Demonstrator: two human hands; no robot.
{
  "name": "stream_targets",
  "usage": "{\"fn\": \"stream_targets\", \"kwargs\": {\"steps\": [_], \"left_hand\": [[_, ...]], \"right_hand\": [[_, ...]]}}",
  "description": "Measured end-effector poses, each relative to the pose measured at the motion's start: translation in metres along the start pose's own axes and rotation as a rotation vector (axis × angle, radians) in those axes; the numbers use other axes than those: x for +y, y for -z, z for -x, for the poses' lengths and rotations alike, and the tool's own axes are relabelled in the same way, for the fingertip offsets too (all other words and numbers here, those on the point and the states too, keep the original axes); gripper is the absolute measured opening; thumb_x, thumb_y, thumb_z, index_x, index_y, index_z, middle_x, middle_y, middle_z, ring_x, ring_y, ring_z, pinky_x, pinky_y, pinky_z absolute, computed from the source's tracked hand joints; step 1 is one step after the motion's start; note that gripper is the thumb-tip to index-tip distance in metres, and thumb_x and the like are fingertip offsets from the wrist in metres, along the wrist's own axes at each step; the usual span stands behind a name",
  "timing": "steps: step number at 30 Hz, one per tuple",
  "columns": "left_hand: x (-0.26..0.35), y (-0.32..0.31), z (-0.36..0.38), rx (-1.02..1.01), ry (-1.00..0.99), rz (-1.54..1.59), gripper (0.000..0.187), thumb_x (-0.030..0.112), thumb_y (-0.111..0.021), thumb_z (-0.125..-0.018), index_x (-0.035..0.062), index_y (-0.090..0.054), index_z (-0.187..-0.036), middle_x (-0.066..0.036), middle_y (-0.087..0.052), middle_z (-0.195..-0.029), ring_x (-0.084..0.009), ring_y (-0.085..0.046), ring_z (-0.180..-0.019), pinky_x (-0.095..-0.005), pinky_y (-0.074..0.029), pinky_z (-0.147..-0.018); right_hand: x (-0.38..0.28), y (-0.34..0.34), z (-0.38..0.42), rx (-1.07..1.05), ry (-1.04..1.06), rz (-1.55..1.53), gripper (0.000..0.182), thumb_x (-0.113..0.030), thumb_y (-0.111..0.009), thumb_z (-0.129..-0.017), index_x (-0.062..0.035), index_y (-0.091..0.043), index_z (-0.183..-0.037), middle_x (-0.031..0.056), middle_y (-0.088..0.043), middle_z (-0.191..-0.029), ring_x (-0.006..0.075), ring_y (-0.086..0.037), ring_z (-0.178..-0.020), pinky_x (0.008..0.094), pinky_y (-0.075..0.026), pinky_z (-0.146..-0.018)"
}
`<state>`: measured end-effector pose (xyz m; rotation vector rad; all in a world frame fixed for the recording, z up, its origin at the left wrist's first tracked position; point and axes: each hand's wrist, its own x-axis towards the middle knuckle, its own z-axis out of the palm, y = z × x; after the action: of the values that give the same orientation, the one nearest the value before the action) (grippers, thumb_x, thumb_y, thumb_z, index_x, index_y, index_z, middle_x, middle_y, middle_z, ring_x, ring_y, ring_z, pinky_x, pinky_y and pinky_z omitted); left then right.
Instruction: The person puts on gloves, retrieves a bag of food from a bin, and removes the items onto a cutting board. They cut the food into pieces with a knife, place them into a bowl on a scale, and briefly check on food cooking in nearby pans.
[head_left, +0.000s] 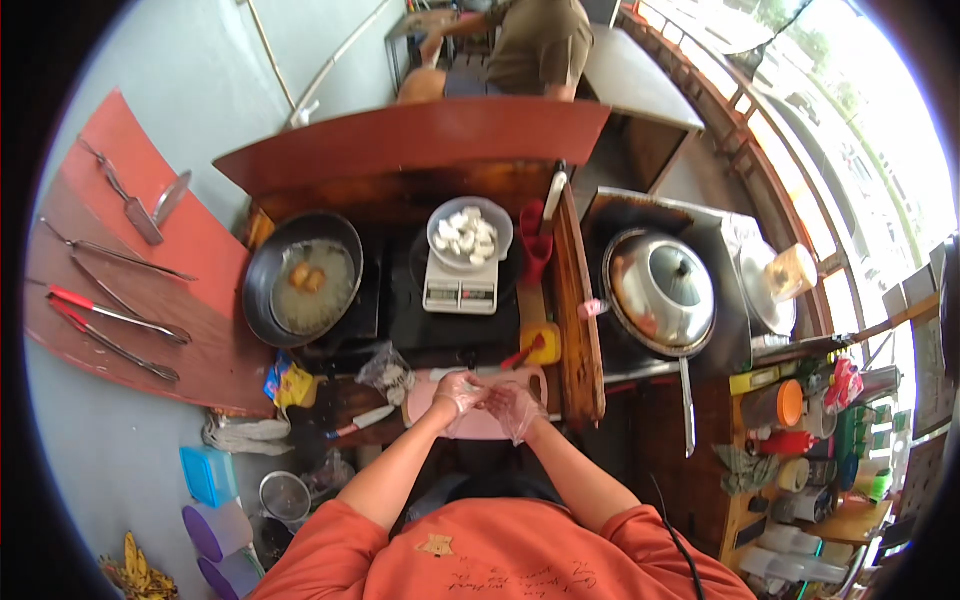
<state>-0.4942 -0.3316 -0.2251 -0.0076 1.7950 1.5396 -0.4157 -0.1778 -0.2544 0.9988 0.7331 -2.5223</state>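
Both hands wear clear plastic gloves and meet above a pink cutting board (420, 400). My left hand (460, 393) has its fingers curled in against the other hand. My right hand (514, 408) is also closed, fingertips touching the left ones; whatever lies between them is hidden. Just beyond the board, a white kitchen scale (460, 290) carries a bowl (437, 247) of white chunks (466, 236). A knotted plastic bag (388, 373) and a knife (362, 421) lie left of the board. To its right is a yellow container (541, 345) with a red handle.
At left, a dark frying pan (253, 290) holds oil and a few browned pieces (307, 277). A lidded pan (660, 290) stands on the right stove behind a wooden divider (580, 300). Tongs (120, 318) hang on the left panel. Another person (530, 50) is beyond the red board.
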Motion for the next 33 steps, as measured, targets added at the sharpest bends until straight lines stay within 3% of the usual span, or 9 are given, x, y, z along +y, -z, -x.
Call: {"fn": "stream_targets", "kwargs": {"steps": [6,10,13,15,18,25,28,30,33], "left_hand": [[0.136,0.034,-0.004,0.082,-0.291,0.076,0.013,0.001,-0.074,-0.082,-0.002,-0.065,-0.09,-0.01,-0.069,-0.076,-0.0175,-0.068,-0.063,-0.0326,-0.058,-0.056],[0.214,0.051,-0.053,0.176,-0.398,-0.305,0.016,0.001,-0.074,-0.078,0.0,-0.066,-0.092,-0.012,-0.071,-0.077,-0.02,-0.07,-0.067,-0.0361,-0.059,-0.063],[0.263,0.041,-0.066,0.367,-0.32,-0.641,0.016,0.01,-0.072,-0.082,0.0027,-0.069,-0.096,-0.015,-0.073,-0.086,-0.0256,-0.073,-0.076,-0.0387,-0.06,-0.072],[0.264,0.043,-0.104,0.411,-0.347,-1.306,0.024,0.02,-0.062,-0.088,0.009,-0.072,-0.107,-0.013,-0.073,-0.106,-0.0318,-0.071,-0.098,-0.0423,-0.057,-0.088],[0.277,0.034,-0.094,0.409,-0.164,-1.186,0.032,0.024,-0.054,-0.091,0.0103,-0.071,-0.114,-0.012,-0.069,-0.118,-0.0357,-0.062,-0.116,-0.0455,-0.052,-0.097],[0.272,0.035,-0.08,0.47,-0.243,-1.215,0.029,0.024,-0.059,-0.089,0.0126,-0.072,-0.113,-0.013,-0.068,-0.12,-0.0328,-0.064,-0.114,-0.0434,-0.053,-0.095],[0.268,0.038,-0.045,0.52,-0.396,-1.233,0.025,0.025,-0.059,-0.09,0.013,-0.072,-0.108,-0.013,-0.069,-0.114,-0.0324,-0.066,-0.108,-0.0442,-0.054,-0.091],[0.249,0.048,-0.032,0.692,-0.624,-1.06,0.023,0.018,-0.062,-0.087,0.0093,-0.071,-0.106,-0.017,-0.069,-0.108,-0.036,-0.067,-0.099,-0.0448,-0.054,-0.087],[0.226,0.053,0.001,0.815,-0.733,-0.783,0.016,0.019,-0.066,-0.086,0.0096,-0.072,-0.097,-0.017,-0.07,-0.093,-0.0363,-0.068,-0.088,-0.0453,-0.054,-0.077]], "right_hand": [[-0.051,-0.065,0.036,-0.162,0.08,0.0,0.03,-0.025,-0.058,-0.093,0.0013,-0.064,-0.106,0.0111,-0.065,-0.105,0.0228,-0.063,-0.094,0.034,-0.053,-0.091],[-0.068,-0.081,0.072,-0.127,0.073,0.106,0.029,-0.025,-0.063,-0.092,-0.0002,-0.065,-0.107,0.0091,-0.065,-0.104,0.0206,-0.063,-0.094,0.0316,-0.053,-0.09],[-0.077,-0.084,0.091,-0.121,0.077,0.211,0.031,-0.026,-0.065,-0.092,-0.0012,-0.066,-0.11,0.009,-0.066,-0.107,0.0207,-0.063,-0.096,0.0323,-0.051,-0.091],[-0.081,-0.084,0.109,-0.113,0.079,0.283,0.032,-0.027,-0.066,-0.091,-0.0018,-0.066,-0.112,0.0089,-0.066,-0.108,0.0209,-0.062,-0.098,0.0332,-0.051,-0.091],[-0.089,-0.088,0.143,-0.147,0.144,0.3,0.034,-0.028,-0.068,-0.091,-0.0032,-0.065,-0.113,0.0054,-0.065,-0.106,0.0183,-0.062,-0.096,0.0333,-0.051,-0.091],[-0.107,-0.09,0.165,-0.256,0.138,0.377,0.054,-0.036,-0.067,-0.09,-0.004,-0.056,-0.133,0.0113,-0.061,-0.125,0.0254,-0.058,-0.11,0.0411,-0.047,-0.098],[-0.111,-0.104,0.169,-0.31,0.093,0.387,0.059,-0.041,-0.064,-0.092,-0.0072,-0.053,-0.138,0.0129,-0.058,-0.132,0.0281,-0.058,-0.114,0.0441,-0.046,-0.1],[-0.112,-0.112,0.167,-0.344,0.067,0.389,0.06,-0.045,-0.062,-0.092,-0.009,-0.052,-0.139,0.0134,-0.057,-0.134,0.029,-0.058,-0.115,0.0454,-0.045,-0.101],[-0.118,-0.128,0.168,-0.44,0.071,0.359,0.068,-0.059,-0.044,-0.096,-0.0123,-0.044,-0.146,0.0149,-0.054,-0.138,0.0325,-0.058,-0.114,0.0504,-0.047,-0.098]]}}
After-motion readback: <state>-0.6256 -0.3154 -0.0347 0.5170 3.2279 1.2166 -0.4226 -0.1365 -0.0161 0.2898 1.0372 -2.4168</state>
